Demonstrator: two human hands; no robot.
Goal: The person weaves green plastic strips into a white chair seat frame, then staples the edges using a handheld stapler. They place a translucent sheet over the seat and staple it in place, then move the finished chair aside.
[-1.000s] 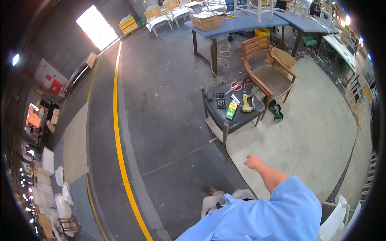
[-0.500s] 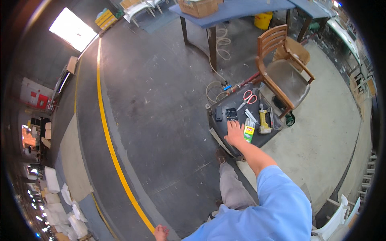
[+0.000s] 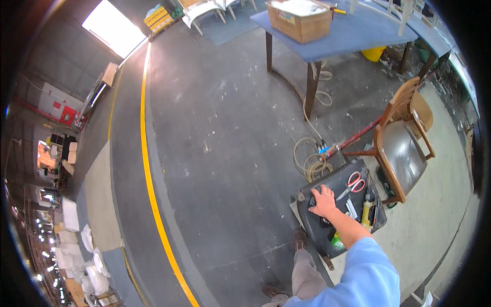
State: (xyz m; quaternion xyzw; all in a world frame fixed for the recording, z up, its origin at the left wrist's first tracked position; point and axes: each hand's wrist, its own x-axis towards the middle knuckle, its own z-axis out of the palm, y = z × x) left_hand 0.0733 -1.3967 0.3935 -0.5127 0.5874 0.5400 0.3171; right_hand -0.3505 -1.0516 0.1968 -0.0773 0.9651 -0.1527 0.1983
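Note:
My right hand (image 3: 323,201) reaches down to the left side of a black padded surface (image 3: 332,179). Its fingers and thumb curl around a small black oblong object (image 3: 311,201), mostly hidden beneath them. By the wrist, a dark item is largely covered. Red-handled scissors (image 3: 352,185) lie to the right of the hand, blades pointing toward it. Nearer me are a whitish strip (image 3: 351,209) and a green packet (image 3: 337,241), partly behind my forearm. A yellow-bodied tool (image 3: 366,211) rests along the right edge. My left hand is out of view.
A wooden armchair (image 3: 404,148) with a dark seat stands to the right. Beyond, a blue-topped table (image 3: 353,30) carries a cardboard box (image 3: 299,23). A coiled hose (image 3: 309,161) and red pipe (image 3: 358,134) lie behind the padded surface. A yellow line (image 3: 149,169) crosses the floor.
My right hand has shifted from the phone-like black item to the small oblong one left of it. My left hand has left the view. The scene has swung right and down.

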